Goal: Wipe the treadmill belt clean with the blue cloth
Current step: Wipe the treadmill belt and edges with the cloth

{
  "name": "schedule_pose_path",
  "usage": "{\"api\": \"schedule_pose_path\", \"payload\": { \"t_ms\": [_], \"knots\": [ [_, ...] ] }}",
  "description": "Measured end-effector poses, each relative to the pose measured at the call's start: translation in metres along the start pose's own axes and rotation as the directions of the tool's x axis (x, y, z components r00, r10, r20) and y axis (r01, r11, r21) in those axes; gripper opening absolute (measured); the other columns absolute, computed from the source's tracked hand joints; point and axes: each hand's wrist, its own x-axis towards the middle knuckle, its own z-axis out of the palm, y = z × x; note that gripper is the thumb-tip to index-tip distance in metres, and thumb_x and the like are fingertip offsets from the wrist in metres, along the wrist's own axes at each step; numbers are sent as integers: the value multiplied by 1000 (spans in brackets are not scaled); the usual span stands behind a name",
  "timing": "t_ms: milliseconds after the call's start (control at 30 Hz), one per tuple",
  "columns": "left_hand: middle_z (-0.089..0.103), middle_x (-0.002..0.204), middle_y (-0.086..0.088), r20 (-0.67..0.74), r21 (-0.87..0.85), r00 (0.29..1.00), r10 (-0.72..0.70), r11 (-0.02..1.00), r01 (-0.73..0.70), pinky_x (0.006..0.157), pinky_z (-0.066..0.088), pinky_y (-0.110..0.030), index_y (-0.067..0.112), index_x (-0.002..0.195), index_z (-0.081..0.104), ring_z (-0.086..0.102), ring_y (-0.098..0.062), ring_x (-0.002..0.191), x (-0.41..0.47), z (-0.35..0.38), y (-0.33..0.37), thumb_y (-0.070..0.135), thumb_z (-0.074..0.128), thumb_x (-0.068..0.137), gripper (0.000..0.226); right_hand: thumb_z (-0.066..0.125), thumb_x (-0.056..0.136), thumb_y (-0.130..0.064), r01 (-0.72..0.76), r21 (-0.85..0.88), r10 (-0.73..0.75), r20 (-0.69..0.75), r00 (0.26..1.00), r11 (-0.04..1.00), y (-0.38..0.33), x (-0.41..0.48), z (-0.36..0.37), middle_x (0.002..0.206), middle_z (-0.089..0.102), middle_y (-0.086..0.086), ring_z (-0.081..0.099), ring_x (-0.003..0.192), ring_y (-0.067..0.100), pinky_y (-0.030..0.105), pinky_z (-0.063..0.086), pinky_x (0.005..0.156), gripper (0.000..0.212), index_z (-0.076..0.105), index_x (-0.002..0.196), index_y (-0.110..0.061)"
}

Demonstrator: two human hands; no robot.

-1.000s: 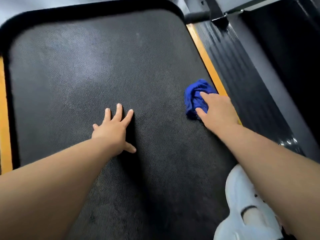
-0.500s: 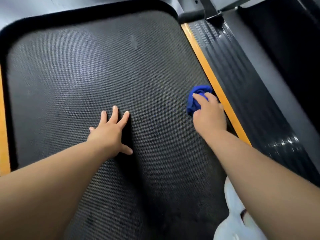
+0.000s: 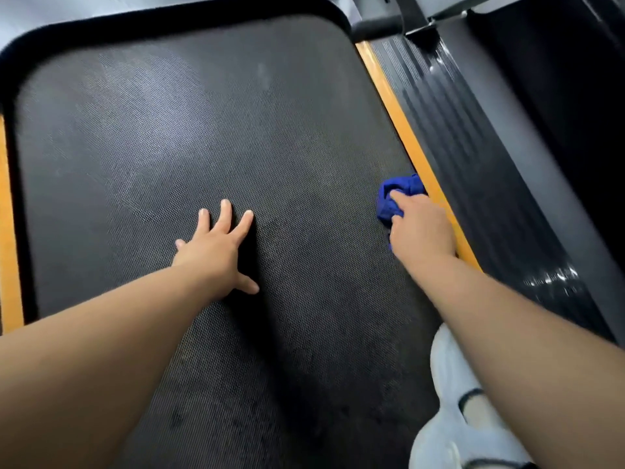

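Note:
The dark textured treadmill belt fills most of the view. My left hand lies flat on the belt near its middle, fingers spread and straight. A bunched blue cloth sits at the belt's right edge, against the orange stripe. My right hand grips the cloth and presses it onto the belt; the hand covers most of the cloth.
A ribbed black side rail runs along the right, past the orange stripe. Another orange stripe borders the left. The belt's far end has a black curved rim. A white shoe rests at the bottom right.
My right hand has drawn the cloth a little toward me along the belt's right edge and bunched it tighter. My left hand has stayed flat in place.

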Motion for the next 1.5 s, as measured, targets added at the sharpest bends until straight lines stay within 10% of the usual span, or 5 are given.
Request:
{"api": "schedule_pose_path", "payload": {
  "t_ms": [133, 300, 467, 1300, 1500],
  "knots": [
    [-20, 156, 7, -17, 42, 1000, 2, 999, -1, 104, 25, -67, 40, 148, -7, -13, -28, 145, -1, 0, -2, 61, 79, 56, 128, 48, 86, -10, 13, 27, -13, -21, 1000, 1000, -34, -72, 22, 97, 56, 10, 51, 91, 34, 32, 28, 64, 16, 58, 97, -16],
    [-13, 158, 6, -47, 160, 997, -68, 984, 75, 104, 18, -69, 43, 146, -8, -6, -34, 145, -12, -9, 15, 65, 77, 57, 125, 44, 92, -16, 314, 66, -321, 201, 926, 947, -54, -128, 28, 118, 51, 1, 46, 105, 26, 34, 39, 88, 41, 48, 132, -27],
    [4, 155, 2, -56, 73, 998, -8, 997, 12, 99, 41, -54, 36, 149, 5, 20, -38, 137, -12, -4, 12, 57, 80, 61, 117, 50, 89, -10, 108, 41, -112, 127, 986, 993, -22, -115, -25, 115, 50, 4, 45, 104, 28, 35, 45, 76, 31, 58, 115, -26],
    [-13, 156, -15, 48, -28, 999, -17, 999, 19, 103, 25, -69, 45, 144, -15, -5, -47, 141, -33, 14, 99, 64, 80, 51, 135, 47, 85, -8, 407, -209, -385, 140, 912, 889, 77, -49, -38, 93, 57, 7, 39, 79, 25, 35, 42, 62, 12, 52, 88, -18],
    [-27, 153, -10, 32, 11, 997, -73, 997, 73, 99, 27, -72, 49, 143, -14, -14, -45, 141, -26, 30, 105, 60, 81, 53, 131, 51, 87, -15, 344, -215, -314, 160, 936, 914, 15, 28, -6, 137, 40, 7, 42, 117, 35, 41, 40, 92, 50, 37, 135, -17]
  ]
}}
